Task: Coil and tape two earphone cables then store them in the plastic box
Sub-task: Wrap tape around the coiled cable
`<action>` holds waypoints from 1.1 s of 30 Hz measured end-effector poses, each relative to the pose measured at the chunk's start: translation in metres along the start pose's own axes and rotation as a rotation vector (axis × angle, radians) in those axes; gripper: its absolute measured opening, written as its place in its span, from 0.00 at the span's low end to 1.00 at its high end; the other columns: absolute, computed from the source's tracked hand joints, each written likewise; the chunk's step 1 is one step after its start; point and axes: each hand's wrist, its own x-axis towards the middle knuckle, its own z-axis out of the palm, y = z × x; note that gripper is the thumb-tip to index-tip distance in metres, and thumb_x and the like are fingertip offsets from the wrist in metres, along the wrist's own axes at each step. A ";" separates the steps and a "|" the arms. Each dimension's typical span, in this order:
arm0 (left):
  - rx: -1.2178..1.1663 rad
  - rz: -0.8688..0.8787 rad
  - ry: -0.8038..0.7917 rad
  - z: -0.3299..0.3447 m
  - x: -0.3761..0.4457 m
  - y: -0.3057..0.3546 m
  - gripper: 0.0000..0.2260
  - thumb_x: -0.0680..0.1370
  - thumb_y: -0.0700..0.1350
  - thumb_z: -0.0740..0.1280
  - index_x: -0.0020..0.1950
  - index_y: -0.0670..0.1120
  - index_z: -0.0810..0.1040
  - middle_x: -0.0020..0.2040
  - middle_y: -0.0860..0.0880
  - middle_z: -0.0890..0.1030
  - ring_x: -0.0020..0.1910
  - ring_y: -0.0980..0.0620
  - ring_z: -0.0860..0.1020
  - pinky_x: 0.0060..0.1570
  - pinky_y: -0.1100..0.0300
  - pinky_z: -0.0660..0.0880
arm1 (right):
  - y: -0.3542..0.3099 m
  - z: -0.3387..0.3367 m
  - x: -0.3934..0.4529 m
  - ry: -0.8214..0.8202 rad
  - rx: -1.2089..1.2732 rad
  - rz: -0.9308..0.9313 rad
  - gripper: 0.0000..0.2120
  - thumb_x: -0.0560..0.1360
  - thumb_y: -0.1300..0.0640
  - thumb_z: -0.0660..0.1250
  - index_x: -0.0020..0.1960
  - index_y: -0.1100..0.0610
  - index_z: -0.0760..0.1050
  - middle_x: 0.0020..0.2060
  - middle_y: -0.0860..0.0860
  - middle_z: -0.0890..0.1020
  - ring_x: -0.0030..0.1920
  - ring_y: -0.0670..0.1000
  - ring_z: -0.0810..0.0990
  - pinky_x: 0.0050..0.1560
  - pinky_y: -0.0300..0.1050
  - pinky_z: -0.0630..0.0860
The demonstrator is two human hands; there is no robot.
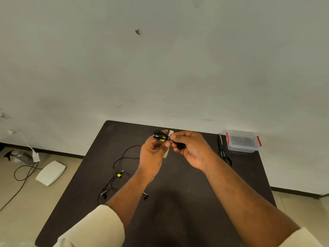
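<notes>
A coiled black earphone cable (159, 136) with a yellow tag is held up above the dark table (178, 202). My left hand (153, 154) grips the coil from below. My right hand (190, 148) pinches it on the right, where a pale strip of tape (170, 133) crosses the bundle and hangs down behind my hands. A second black earphone cable (118, 168) with a yellow tag lies loose and uncoiled on the table's left side. The clear plastic box (243, 142) with red clips stands at the table's far right corner, lid on.
Black scissors (223, 152) lie on the table just left of the box. On the floor to the left are a white flat device (50, 172), a brown cord (23, 177) and a spray bottle (19, 155). A pale wall rises behind the table.
</notes>
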 end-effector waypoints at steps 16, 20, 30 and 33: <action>-0.174 -0.051 0.032 0.005 -0.008 -0.019 0.12 0.77 0.36 0.67 0.60 0.44 0.79 0.52 0.48 0.85 0.54 0.52 0.82 0.49 0.66 0.77 | -0.003 0.009 0.004 0.126 -0.448 -0.001 0.06 0.72 0.61 0.72 0.38 0.63 0.80 0.28 0.54 0.80 0.25 0.47 0.75 0.25 0.40 0.72; -0.131 -0.042 0.024 0.006 -0.010 -0.018 0.10 0.78 0.37 0.67 0.59 0.43 0.79 0.49 0.49 0.86 0.48 0.52 0.84 0.44 0.67 0.78 | -0.002 0.008 0.002 0.094 -0.602 -0.061 0.07 0.75 0.55 0.70 0.41 0.58 0.80 0.32 0.51 0.82 0.30 0.47 0.80 0.31 0.42 0.79; -0.152 -0.111 0.086 0.001 -0.004 -0.007 0.07 0.76 0.43 0.71 0.53 0.46 0.82 0.48 0.45 0.84 0.38 0.50 0.83 0.38 0.58 0.80 | -0.002 -0.009 -0.001 -0.100 -0.982 -0.550 0.17 0.71 0.56 0.75 0.59 0.49 0.78 0.49 0.38 0.79 0.53 0.37 0.76 0.52 0.29 0.68; -0.180 -0.131 0.078 0.001 -0.006 -0.007 0.09 0.74 0.46 0.72 0.52 0.45 0.83 0.45 0.44 0.84 0.38 0.49 0.83 0.38 0.60 0.80 | -0.005 -0.011 0.000 -0.129 -0.974 -0.550 0.12 0.71 0.59 0.74 0.54 0.52 0.82 0.44 0.39 0.81 0.48 0.37 0.79 0.49 0.29 0.71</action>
